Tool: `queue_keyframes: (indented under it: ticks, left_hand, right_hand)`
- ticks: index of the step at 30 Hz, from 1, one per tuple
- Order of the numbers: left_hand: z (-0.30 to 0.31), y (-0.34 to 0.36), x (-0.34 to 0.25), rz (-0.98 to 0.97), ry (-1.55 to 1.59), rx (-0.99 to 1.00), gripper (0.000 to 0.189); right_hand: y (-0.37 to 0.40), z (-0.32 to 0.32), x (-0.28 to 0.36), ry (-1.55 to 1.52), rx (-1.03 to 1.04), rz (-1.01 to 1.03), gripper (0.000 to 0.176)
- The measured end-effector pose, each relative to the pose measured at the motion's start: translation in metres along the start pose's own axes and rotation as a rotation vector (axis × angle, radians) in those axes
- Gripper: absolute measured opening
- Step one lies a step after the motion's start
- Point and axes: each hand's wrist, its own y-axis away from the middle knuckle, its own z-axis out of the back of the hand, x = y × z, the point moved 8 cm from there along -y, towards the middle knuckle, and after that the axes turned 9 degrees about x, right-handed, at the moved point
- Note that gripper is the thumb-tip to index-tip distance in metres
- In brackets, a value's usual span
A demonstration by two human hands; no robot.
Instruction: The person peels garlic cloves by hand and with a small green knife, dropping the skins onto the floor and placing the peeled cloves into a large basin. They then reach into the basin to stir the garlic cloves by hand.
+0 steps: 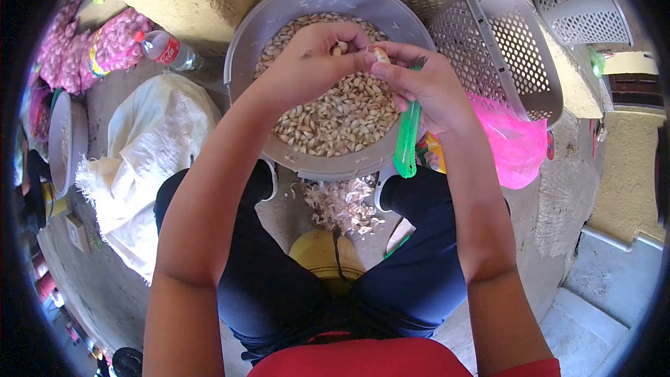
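Above a large grey basin (244, 35) full of garlic cloves (342, 119), my two hands meet. My left hand (324, 56) is closed around garlic cloves, one white clove showing between its fingers. My right hand (426, 87) pinches a small garlic clove (381, 56) at its fingertips, close to the left fingertips. A green-handled knife (407, 141) is also held in my right hand, its handle pointing down over the basin's right rim; its blade is mostly hidden by the fingers.
Garlic skins (342, 204) lie below the basin, near a yellow container (324, 255) between the legs. A white sack (157, 139), cola bottle (166, 50) and mesh bags (115, 42) are left. Pink plastic bag (506, 143) and grey perforated basket (520, 42) stand right.
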Motion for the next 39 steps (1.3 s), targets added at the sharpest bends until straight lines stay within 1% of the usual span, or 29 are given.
queue_keyframes:
  ticks: [4, 9, 16, 19, 22, 24, 25, 28, 31, 33, 36, 39]
  left_hand:
    - [0.003, 0.0, 0.0, -0.019, -0.011, -0.017, 0.014]
    - [0.008, 0.001, 0.004, 0.031, 0.002, -0.03, 0.014]
    - [0.014, 0.005, 0.0, 0.121, -0.019, -0.1, 0.012]
    - [0.014, 0.005, 0.004, 0.154, 0.0, -0.062, 0.012]
    - [0.02, 0.004, -0.002, 0.006, -0.106, -0.155, 0.011]
    - [0.017, 0.005, 0.0, 0.067, -0.007, -0.101, 0.012]
    - [0.014, 0.007, 0.001, 0.097, 0.042, -0.075, 0.012]
    - [0.001, 0.003, 0.003, 0.118, 0.041, -0.017, 0.011]
    - [0.006, 0.006, 0.004, 0.188, 0.228, -0.067, 0.012]
    - [0.005, 0.006, 0.005, 0.202, 0.258, -0.047, 0.012]
    - [0.007, 0.007, 0.007, 0.205, 0.302, -0.047, 0.012]
    - [0.013, 0.009, 0.012, 0.205, 0.357, -0.076, 0.012]
  right_hand:
    - [0.0, -0.001, 0.001, -0.026, 0.007, 0.008, 0.033]
    - [0.001, -0.003, 0.003, -0.007, 0.008, 0.01, 0.035]
    - [0.004, -0.007, 0.008, -0.063, 0.078, 0.015, 0.034]
    - [0.005, -0.009, 0.009, -0.076, 0.104, 0.005, 0.032]
    - [0.004, -0.008, 0.007, -0.173, 0.16, 0.0, 0.031]
    - [0.003, -0.006, 0.004, -0.282, 0.19, 0.002, 0.031]
    - [0.003, -0.005, 0.003, -0.281, 0.199, -0.006, 0.031]
    - [0.002, -0.006, 0.003, -0.298, 0.229, -0.017, 0.029]
    - [0.002, -0.007, 0.004, -0.321, 0.223, -0.008, 0.025]
    - [0.003, -0.005, 0.005, -0.283, 0.178, -0.013, 0.022]
    - [0.002, -0.002, -0.001, -0.308, 0.153, -0.023, 0.028]
    - [0.004, -0.003, 0.001, -0.254, 0.123, -0.009, 0.035]
